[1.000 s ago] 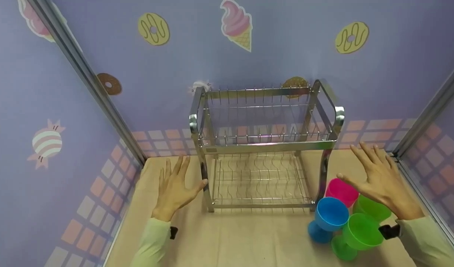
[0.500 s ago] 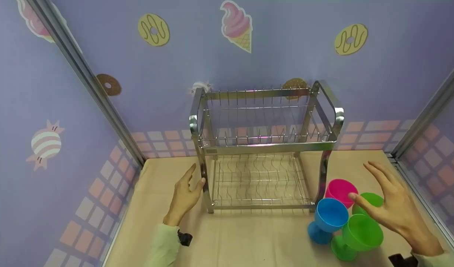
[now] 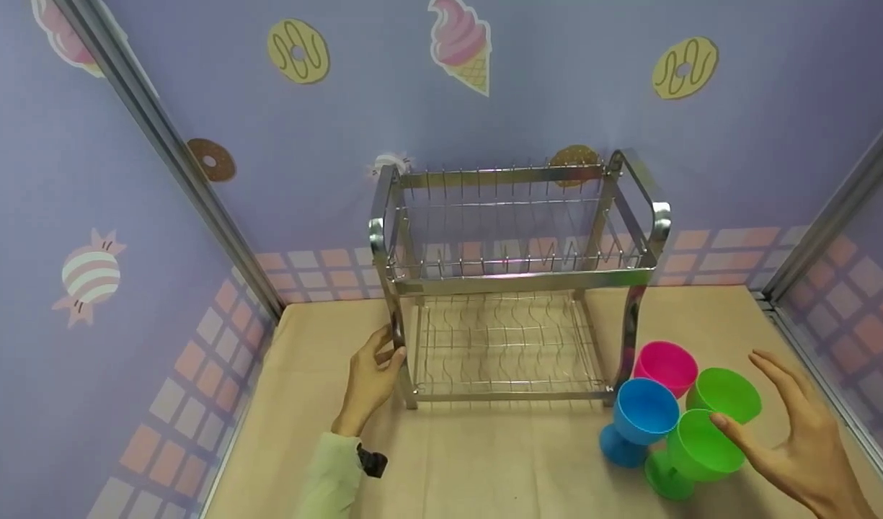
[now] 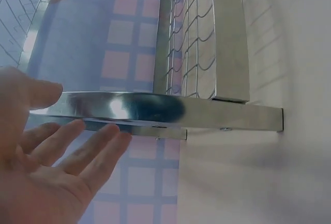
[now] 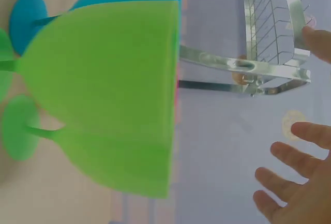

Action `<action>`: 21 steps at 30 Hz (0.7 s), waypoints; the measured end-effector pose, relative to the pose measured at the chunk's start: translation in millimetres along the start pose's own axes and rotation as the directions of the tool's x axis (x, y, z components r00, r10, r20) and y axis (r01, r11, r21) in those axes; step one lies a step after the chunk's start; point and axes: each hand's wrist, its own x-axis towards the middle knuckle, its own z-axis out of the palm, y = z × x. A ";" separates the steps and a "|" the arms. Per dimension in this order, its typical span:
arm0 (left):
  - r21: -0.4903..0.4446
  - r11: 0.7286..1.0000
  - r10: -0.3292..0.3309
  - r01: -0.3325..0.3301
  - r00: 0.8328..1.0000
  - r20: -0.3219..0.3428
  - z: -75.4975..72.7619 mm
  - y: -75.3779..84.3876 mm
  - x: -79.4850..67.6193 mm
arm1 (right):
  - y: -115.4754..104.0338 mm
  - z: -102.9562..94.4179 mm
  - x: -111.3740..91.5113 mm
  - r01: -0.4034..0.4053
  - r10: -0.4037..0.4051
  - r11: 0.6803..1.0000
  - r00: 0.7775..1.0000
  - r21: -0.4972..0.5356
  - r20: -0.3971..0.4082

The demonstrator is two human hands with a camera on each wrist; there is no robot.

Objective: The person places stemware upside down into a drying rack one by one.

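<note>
At the left of the scene the person's left hand (image 3: 371, 376) lies against the near left leg of the two-tier stainless-steel wire dish rack (image 3: 513, 285), which stands on the beige table top (image 3: 484, 461) toward its far middle, in front of the purple wall with doughnut and ice-cream stickers (image 3: 556, 86). The fingers are straight and loosely spread rather than curled round the metal; in the left wrist view the thumb sits on one side of the shiny leg and the four fingers (image 4: 88, 149) on the other, their tips at or just beside the bar, though whether all of them touch it cannot be told. A pale green sleeve (image 3: 329, 476) covers that forearm.

To the right of the rack, near its near right leg, four plastic goblets stand in a tight cluster: a pink goblet (image 3: 664, 366) farthest, a blue goblet (image 3: 639, 422) at the left, a far green goblet (image 3: 726, 395) at the right, and a near green goblet (image 3: 697, 450) in front.

At the far right, the right hand (image 3: 805, 447) is held open, fingers straight and spread. Its thumb tip is at the rim of the near green goblet; the other fingers stand apart from the cups, to the right of the far green goblet, gripping nothing.
</note>
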 end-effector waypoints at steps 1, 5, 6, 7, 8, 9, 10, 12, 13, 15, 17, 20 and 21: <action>0.012 1.000 0.000 0.000 1.000 -0.003 2.1 -0.4 0.3 | 1.3 -0.5 -3.9 -0.001 0.001 1.000 1.000 0.008 -0.006; 0.069 0.997 0.021 -0.018 0.999 -0.034 10.2 -2.3 1.5 | 7.2 2.1 -23.3 -0.032 0.034 0.998 0.999 0.058 -0.021; 0.079 0.996 0.030 -0.027 0.999 -0.040 12.0 -2.5 1.7 | 8.8 3.4 -28.9 -0.045 0.047 0.997 0.999 0.067 -0.027; 0.089 0.995 0.043 -0.039 0.998 -0.046 12.7 -2.7 1.5 | 10.5 5.8 -34.8 -0.055 0.058 0.995 0.998 0.077 -0.037; 0.091 0.995 0.051 -0.046 0.997 -0.054 13.3 -2.9 1.5 | 12.2 8.2 -40.4 -0.061 0.066 0.994 0.996 0.088 -0.052; 0.090 0.995 0.058 -0.053 0.997 -0.059 13.7 -3.0 1.4 | 14.1 10.4 -45.5 -0.063 0.069 0.994 0.995 0.094 -0.070; 0.086 0.994 0.065 -0.060 0.996 -0.062 14.0 -2.9 1.4 | 15.5 12.6 -50.3 -0.066 0.075 0.993 0.993 0.097 -0.091; 0.098 0.992 0.087 -0.081 0.994 -0.061 14.5 -2.9 1.5 | 17.4 17.4 -58.7 -0.079 0.095 0.989 0.987 0.123 -0.131; 0.101 0.991 0.095 -0.088 0.994 -0.060 14.4 -3.3 1.5 | 17.1 19.8 -62.5 -0.101 0.119 0.986 0.982 0.129 -0.143; 0.103 0.990 0.103 -0.097 0.993 -0.061 14.8 -3.9 1.6 | 14.3 24.8 -69.4 -0.167 0.186 0.977 0.971 0.131 -0.151; 0.115 0.988 0.110 -0.102 0.992 -0.065 15.2 -3.9 1.6 | 10.8 30.8 -75.8 -0.251 0.270 0.958 0.951 0.139 -0.148; 0.120 0.988 0.107 -0.097 0.991 -0.079 16.3 -3.1 1.6 | 8.0 41.6 -84.1 -0.361 0.380 0.922 0.914 0.141 -0.144; 0.125 0.988 0.105 -0.094 0.991 -0.084 16.6 -2.5 1.5 | 7.8 45.3 -86.6 -0.390 0.409 0.909 0.901 0.147 -0.144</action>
